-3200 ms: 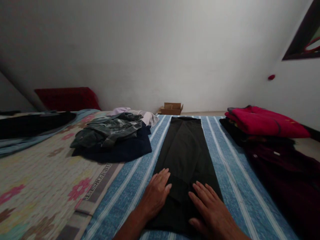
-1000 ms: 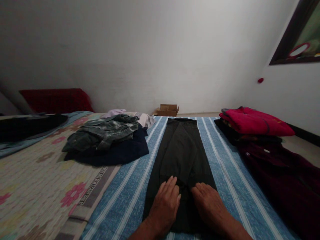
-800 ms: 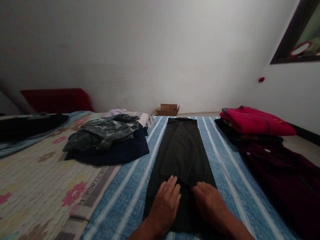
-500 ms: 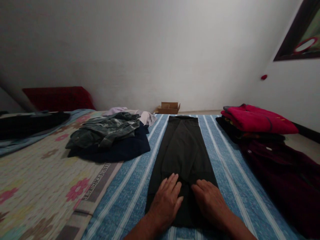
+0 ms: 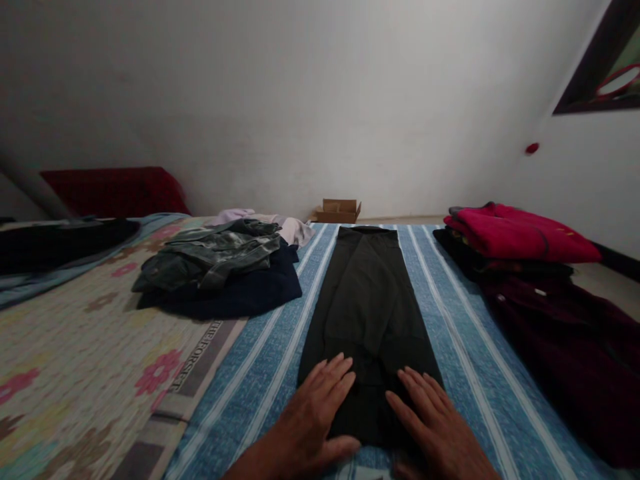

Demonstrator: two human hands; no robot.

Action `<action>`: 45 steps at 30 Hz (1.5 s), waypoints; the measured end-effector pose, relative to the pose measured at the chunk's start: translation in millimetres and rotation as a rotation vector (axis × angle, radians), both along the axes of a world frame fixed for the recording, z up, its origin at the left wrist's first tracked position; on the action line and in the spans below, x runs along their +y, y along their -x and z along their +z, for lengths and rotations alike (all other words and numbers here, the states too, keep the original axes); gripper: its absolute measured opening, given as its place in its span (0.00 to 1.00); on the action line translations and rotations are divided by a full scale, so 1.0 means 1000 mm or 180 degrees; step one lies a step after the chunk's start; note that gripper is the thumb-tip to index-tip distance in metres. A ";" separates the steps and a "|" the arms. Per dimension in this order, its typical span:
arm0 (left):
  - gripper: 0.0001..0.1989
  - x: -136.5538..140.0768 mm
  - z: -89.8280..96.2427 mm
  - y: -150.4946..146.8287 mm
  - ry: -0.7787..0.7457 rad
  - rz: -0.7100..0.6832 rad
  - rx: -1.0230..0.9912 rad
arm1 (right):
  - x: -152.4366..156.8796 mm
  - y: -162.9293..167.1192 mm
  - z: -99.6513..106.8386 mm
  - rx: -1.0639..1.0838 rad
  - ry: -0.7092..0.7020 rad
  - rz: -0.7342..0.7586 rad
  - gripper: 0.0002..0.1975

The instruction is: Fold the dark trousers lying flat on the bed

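Both hands lie flat, fingers spread and gripping nothing: the left hand [image 5: 313, 417] and right hand [image 5: 435, 427] press the near end of smooth dark trousers [image 5: 367, 313], laid long and narrow on a blue striped bedsheet [image 5: 460, 340] before a plain white wall [image 5: 300, 100].

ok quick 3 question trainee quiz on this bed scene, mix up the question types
1. True or false: both hands lie flat on the dark trousers.
2. What sits on top of the stack at the right? A) red garment B) cardboard box C) floral quilt
3. Which colour are the stripes of the sheet under the trousers?

Key
1. True: left hand and right hand lie open on the near end.
2. A, the red garment.
3. Blue and white, on the striped sheet.
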State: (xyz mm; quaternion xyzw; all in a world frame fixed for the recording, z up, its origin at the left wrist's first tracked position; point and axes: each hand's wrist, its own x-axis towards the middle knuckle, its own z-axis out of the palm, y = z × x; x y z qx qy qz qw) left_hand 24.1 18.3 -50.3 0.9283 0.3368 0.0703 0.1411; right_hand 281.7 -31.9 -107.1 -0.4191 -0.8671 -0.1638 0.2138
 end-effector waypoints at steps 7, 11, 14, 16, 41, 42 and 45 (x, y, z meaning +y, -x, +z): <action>0.45 -0.008 0.002 0.013 -0.0012 -0.0128 0.0249 | -0.004 0.002 -0.015 -0.0073 0.0255 -0.0164 0.35; 0.44 -0.010 0.005 0.014 -0.0063 -0.0126 0.0276 | -0.004 0.004 -0.014 -0.0205 0.0220 -0.0235 0.34; 0.42 -0.009 0.009 0.016 -0.0052 -0.0136 0.0334 | -0.004 0.003 -0.012 -0.0227 0.0312 -0.0251 0.35; 0.40 -0.009 0.011 0.016 -0.0055 -0.0169 0.0374 | -0.005 0.001 -0.010 -0.0223 0.0331 -0.0253 0.36; 0.43 -0.010 0.026 0.010 -0.0117 -0.0333 0.0670 | -0.008 0.008 0.005 -0.0106 0.0561 -0.0156 0.32; 0.43 -0.011 0.027 0.008 -0.0120 -0.0339 0.0727 | -0.008 0.010 0.003 -0.0089 0.0455 -0.0199 0.30; 0.44 -0.013 0.027 0.004 -0.0140 -0.0325 0.0961 | -0.007 0.015 -0.005 -0.0019 0.0133 -0.0317 0.24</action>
